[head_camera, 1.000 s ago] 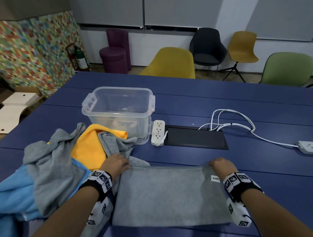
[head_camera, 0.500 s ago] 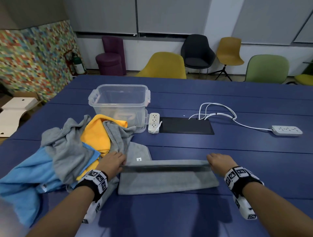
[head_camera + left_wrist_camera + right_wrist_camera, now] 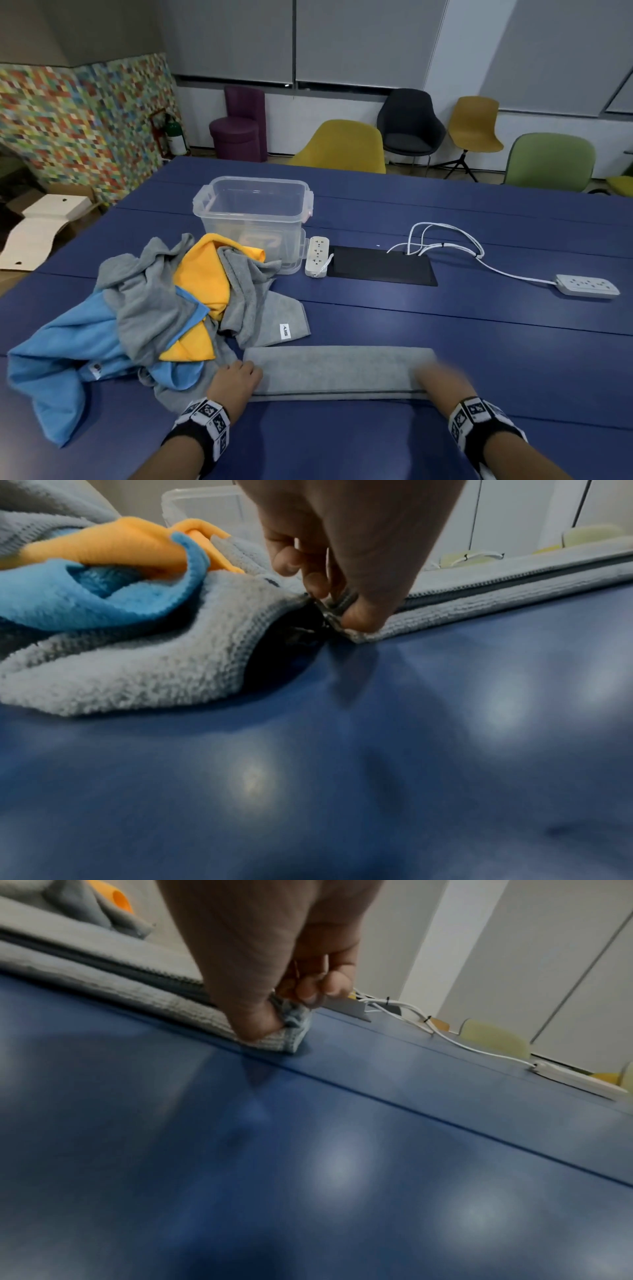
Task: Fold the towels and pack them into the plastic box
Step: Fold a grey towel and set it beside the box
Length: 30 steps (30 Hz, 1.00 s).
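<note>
Grey towel folded into long narrow strip, flat on blue bench near front edge. Left hand pinches its left corner, right hand pinches right corner. Plastic box stands farther back.

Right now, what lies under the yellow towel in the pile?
A blue towel shows beneath the yellow towel, with grey towels tangled around. Anything deeper is covered.

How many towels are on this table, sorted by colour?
Grey: at least 3. These are the folded grey towel, pinched by the left hand and right hand, plus the crumpled grey towels in the heap, where folds hide the exact number.
Blue towel: 1
Yellow towel: 1
Total: at least 5
</note>
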Motion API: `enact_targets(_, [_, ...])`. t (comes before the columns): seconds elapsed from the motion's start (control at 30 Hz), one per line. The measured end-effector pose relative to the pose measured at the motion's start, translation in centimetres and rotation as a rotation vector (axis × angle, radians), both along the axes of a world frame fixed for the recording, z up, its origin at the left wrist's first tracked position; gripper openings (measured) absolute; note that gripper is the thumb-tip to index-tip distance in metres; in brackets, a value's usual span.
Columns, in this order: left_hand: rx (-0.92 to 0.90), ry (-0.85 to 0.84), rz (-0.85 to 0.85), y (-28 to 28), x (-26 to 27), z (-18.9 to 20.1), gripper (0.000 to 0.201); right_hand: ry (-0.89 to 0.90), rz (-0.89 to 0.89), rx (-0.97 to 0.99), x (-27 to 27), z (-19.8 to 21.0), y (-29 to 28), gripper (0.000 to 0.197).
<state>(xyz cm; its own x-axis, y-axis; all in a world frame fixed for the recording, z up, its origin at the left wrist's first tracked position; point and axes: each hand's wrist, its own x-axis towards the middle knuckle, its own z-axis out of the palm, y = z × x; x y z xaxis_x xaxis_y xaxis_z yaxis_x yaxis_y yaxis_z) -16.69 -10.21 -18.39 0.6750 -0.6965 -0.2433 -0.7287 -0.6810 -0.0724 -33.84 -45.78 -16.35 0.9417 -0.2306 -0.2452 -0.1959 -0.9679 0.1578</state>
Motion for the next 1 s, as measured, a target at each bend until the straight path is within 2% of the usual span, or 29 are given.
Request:
enact_targets(0.03, [0.024, -0.032, -0.006, -0.2, -0.3, 0.4, 0.075, 0.079, -0.041, -0.040, -0.1, 0.6, 0.6, 0.056])
enact_targets(0.1, [0.156, -0.091, -0.066, -0.7, -1.6, 2.5, 0.057, 0.175, 0.019, -0.119, -0.5, 2.2, 1.7, 0.044])
enact_targets(0.17, [0.194, -0.093, -0.040, -1.1, -2.0, 3.6, 0.049, 0.242, -0.006, -0.093, -0.6, 3.6, 1.7, 0.046])
enact_targets(0.2, [0.166, -0.070, -0.009, -1.2, -2.3, 4.5, 0.047, 0.199, -0.026, -0.063, -0.2, 4.2, 2.2, 0.046])
enact_targets(0.27, [-0.034, -0.105, 0.013, -2.6, -2.9, 5.3, 0.041, -0.068, -0.005, -0.056, 1.5, 4.8, 3.8, 0.038])
enact_targets(0.33, [-0.218, -0.080, 0.064, -4.8, -3.5, 4.6, 0.034, -0.219, -0.006, 0.061, 4.1, 4.1, 6.7, 0.037])
enact_targets(0.4, [-0.325, -0.025, 0.111, -7.1, -4.3, 3.8, 0.040, -0.220, 0.023, 0.182, 6.2, 2.4, 10.1, 0.045])
enact_targets(0.47, [-0.330, 0.019, 0.160, -9.2, -5.1, 2.6, 0.061, -0.145, 0.028, 0.202, 7.4, 0.0, 12.6, 0.060])
enact_targets(0.5, [-0.275, 0.021, 0.191, -9.7, -5.0, 1.5, 0.070, -0.117, 0.010, 0.201, 7.6, -1.2, 13.1, 0.068])
enact_targets(0.53, [-0.260, 0.003, 0.212, -9.8, -4.9, 0.2, 0.074, -0.105, -0.026, 0.207, 7.5, -2.1, 13.3, 0.077])
enact_targets(0.57, [-0.252, 0.010, 0.225, -9.9, -4.7, -1.0, 0.073, -0.105, -0.036, 0.193, 7.4, -2.9, 13.2, 0.081])
enact_targets(0.67, [-0.184, 0.092, 0.164, -8.5, -4.5, -3.4, 0.060, -0.064, -0.023, 0.224, 6.5, -4.4, 11.8, 0.068])
enact_targets(0.8, [-0.216, 0.085, 0.179, -4.8, -1.8, -3.4, 0.060, -0.033, -0.076, 0.179, 4.3, -4.2, 6.7, 0.071])
enact_targets(0.87, [-0.199, 0.132, 0.187, -3.2, -0.9, -3.2, 0.060, -0.003, -0.119, 0.144, 2.7, -4.0, 4.1, 0.076])
enact_targets(1.0, [-0.191, 0.221, 0.208, -2.7, -0.7, -2.8, 0.062, 0.064, -0.147, 0.163, 0.4, -3.8, 0.7, 0.071])
